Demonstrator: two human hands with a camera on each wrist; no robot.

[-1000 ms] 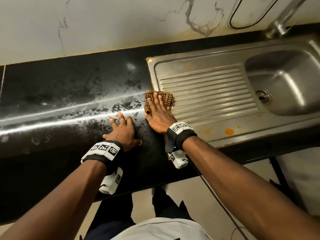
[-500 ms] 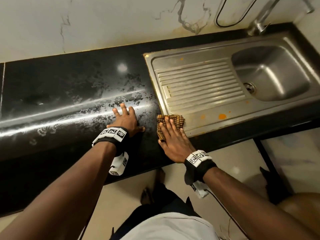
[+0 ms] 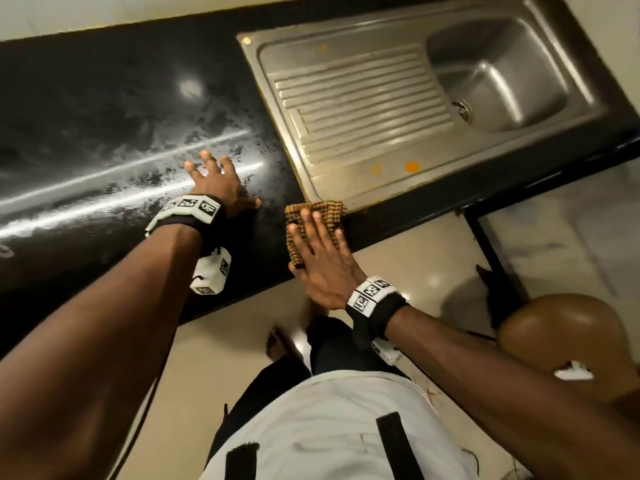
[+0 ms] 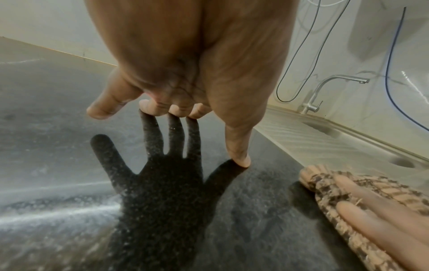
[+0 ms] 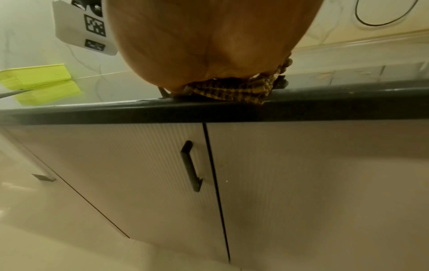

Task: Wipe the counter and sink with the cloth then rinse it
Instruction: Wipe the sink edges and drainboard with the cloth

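A brown checked cloth [image 3: 330, 213] [image 4: 362, 216] [image 5: 234, 89] lies at the front edge of the black counter [image 3: 104, 109], just below the steel sink's [image 3: 502, 74] draining board [image 3: 363, 105]. My right hand [image 3: 318, 251] presses flat on the cloth with straight fingers, its wrist past the counter's edge. My left hand [image 3: 218, 181] [image 4: 185, 73] rests flat on the wet counter left of the cloth, fingers spread. Orange stains [image 3: 412, 166] sit on the sink's front rim.
Streaks of water [image 3: 121, 178] run across the counter's left part. A tap [image 4: 329, 91] stands behind the sink by the wall. Below the counter are cabinet doors with a dark handle [image 5: 191, 166]. A brown rounded object [image 3: 568, 341] stands on the floor at the right.
My right hand has dragged the cloth from the draining board's left edge toward me, down to the counter's front edge. The left hand has stayed planted on the counter.
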